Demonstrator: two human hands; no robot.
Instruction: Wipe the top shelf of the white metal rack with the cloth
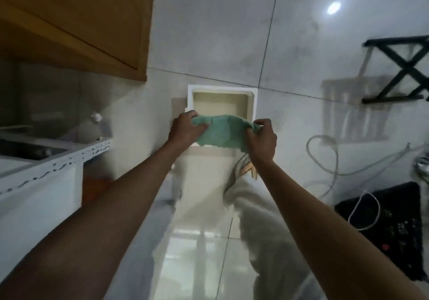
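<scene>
Both arms reach forward, and the 2 hands hold a green cloth [220, 130] stretched between them in the air. The left hand [185, 129] is closed on the cloth's left end, thumb on top and fingers curled under. The right hand [263, 138] is closed on the bunched right end. The cloth hangs in front of a white open-topped box [253, 104] that sits on the tiled floor [220, 32] below, and it touches no shelf.

The rack [58, 166] is at the left edge, well apart from the cloth; its white perforated rail runs diagonally, with a flat shelf surface behind it. A wooden cabinet [69, 21] is above it. At right lie a white hose [325, 151], a black mat [394, 220] and a black crossed frame [404, 67]. The picture is motion-blurred.
</scene>
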